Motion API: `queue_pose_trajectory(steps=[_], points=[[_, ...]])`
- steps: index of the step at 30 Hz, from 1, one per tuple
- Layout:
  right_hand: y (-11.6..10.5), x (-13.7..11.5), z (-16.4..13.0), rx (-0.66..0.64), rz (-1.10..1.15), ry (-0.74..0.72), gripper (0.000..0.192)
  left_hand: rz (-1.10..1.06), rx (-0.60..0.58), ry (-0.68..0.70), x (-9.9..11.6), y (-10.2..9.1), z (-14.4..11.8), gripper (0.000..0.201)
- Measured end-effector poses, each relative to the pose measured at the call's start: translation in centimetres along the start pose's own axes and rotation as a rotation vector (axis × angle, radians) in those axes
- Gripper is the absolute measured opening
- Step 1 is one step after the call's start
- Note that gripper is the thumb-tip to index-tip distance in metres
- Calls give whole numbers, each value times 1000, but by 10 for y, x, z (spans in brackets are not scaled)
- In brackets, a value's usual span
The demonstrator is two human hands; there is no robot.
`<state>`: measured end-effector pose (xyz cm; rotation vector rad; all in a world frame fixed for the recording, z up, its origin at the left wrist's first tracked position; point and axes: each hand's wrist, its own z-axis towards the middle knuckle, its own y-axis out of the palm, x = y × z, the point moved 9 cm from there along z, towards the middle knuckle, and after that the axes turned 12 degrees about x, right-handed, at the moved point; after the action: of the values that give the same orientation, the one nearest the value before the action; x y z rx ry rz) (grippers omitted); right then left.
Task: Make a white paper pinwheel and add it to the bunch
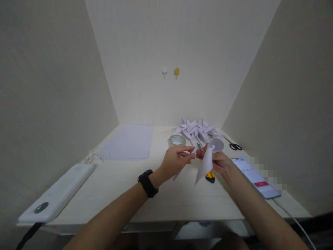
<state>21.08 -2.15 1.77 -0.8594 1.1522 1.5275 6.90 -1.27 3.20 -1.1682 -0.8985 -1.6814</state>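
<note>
The left hand (174,160) and right hand (220,161) are meeting above the desk (166,198), each pinching a corner of the folded white paper (205,164) between thumb and fingers. A yellow utility knife (210,176) is lying just below it. Behind are sitting a tape roll (176,140), 1 pile of paper pinwheels (195,130) and scissors (235,145); a phone (255,177) is lying to the right.

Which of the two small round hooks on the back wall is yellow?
The right-hand round hook is yellow; the left round hook beside it is white.
</note>
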Motion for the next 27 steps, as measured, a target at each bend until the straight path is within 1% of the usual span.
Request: queue_pose_trajectory(steps=[6, 8, 12, 15, 18, 23, 27], points=[[-9, -2, -5, 60, -90, -56, 45, 69, -13, 109, 2, 4, -4, 29], [-12, 0, -5, 83, -102, -48, 45, 87, -19, 142, 5, 5, -5, 28], [-15, 7, -6, 129, -31, 13, 42, 124, -35, 216, 10, 7, -7, 31], [-12, 11, -7, 109, 16, 66, 40, 136, -35, 288, 17, 8, -9, 30], [-9, 12, -8, 76, 22, 80, 38, 133, -18, 337, 22, 8, -11, 28], [-12, 11, -6, 51, -30, 2, 35, 132, 0, 393, 26, 8, -13, 27], [-15, 9, -5, 45, -126, -71, 38, 136, 19, 408, 26, 8, -14, 28]])
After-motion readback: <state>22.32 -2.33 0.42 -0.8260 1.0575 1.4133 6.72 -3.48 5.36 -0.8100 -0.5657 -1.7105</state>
